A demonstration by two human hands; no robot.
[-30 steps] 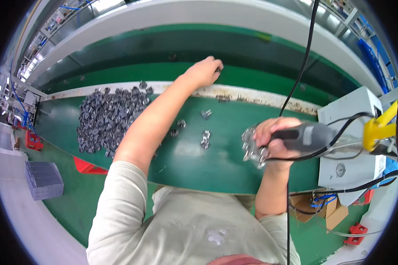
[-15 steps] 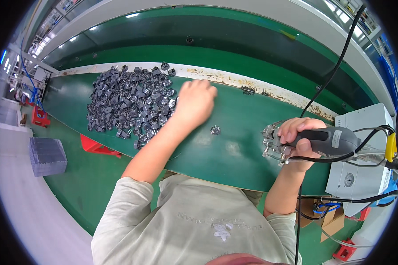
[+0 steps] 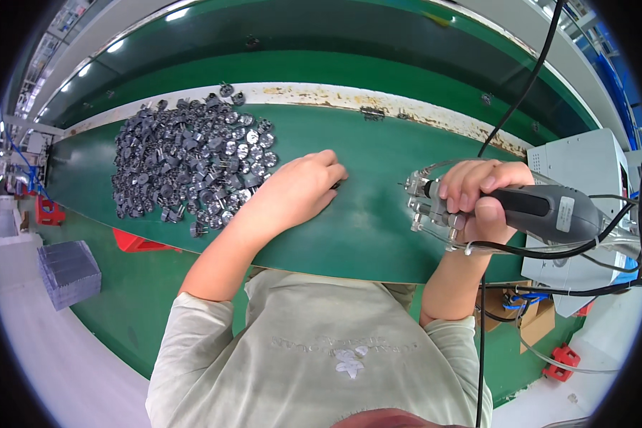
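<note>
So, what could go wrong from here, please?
The left hand is close to the pile of parts, so its arm might knock some away. The right hand grips a gray tool whose metal end faces the left hand and could perhaps poke it. The black cable runs by the right wrist and may snag.

Grey corded tool (image 3: 563, 214), gripped well right of a heap of small round dark-grey parts (image 3: 185, 157), metal head (image 3: 421, 207) facing it; nearer the heap, one mostly hidden dark part (image 3: 336, 186)
</note>
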